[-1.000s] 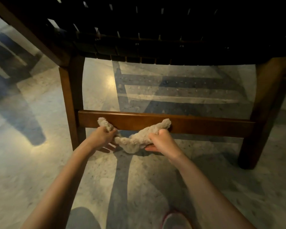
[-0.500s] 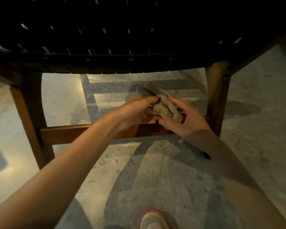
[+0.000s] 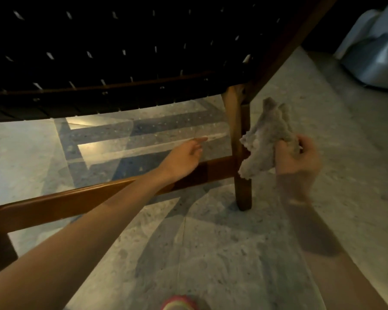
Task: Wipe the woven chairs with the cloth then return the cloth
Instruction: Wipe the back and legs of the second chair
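The cloth [image 3: 268, 139] was bunched in the right hand [image 3: 297, 156] beside the chair leg [image 3: 241, 153]; the left hand [image 3: 186, 156] hung open, empty. Wiping that leg likely came next.

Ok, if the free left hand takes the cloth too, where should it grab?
Probably the lower bunched end of the cloth, hanging free beside the chair leg. Come in from the left: the right hand grips the right side, and the left hand is open nearby.
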